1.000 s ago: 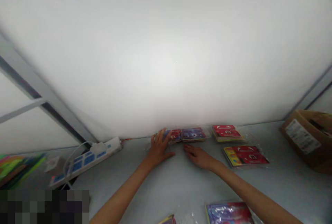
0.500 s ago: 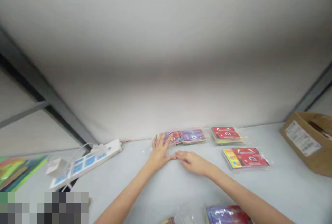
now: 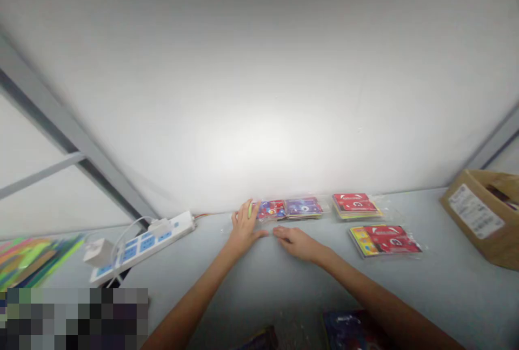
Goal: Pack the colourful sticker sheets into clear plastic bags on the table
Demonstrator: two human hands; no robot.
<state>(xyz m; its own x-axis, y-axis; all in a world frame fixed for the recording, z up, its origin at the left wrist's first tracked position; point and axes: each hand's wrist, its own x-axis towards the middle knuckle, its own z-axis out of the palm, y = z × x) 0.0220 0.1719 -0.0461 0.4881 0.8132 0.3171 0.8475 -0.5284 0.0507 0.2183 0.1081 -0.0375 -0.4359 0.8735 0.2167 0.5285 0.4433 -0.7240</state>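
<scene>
My left hand (image 3: 242, 231) rests at the left end of a clear bag of printed cards (image 3: 271, 209) by the back wall. Its fingers are apart, touching the bag's edge, with the thumb stretched to the right. A purple card stack (image 3: 304, 207) in clear film lies just right of those cards. In front of the purple stack is my right hand (image 3: 298, 243), low over the table, fingers together and bent, with nothing visible in them. Its fingertips point at my left thumb, a small gap between them.
Two bagged red card packs, one at the back (image 3: 354, 203) and one nearer (image 3: 391, 239), lie to the right. A cardboard box (image 3: 472, 217) stands far right. On the left are a white power strip (image 3: 141, 247) and colourful sheets (image 3: 36, 261). Dim bagged packs (image 3: 352, 328) lie at the front.
My left hand has slid off the top of the cards to their left end. My right hand has come slightly apart from my left thumb. The lighting and view have shifted a little.
</scene>
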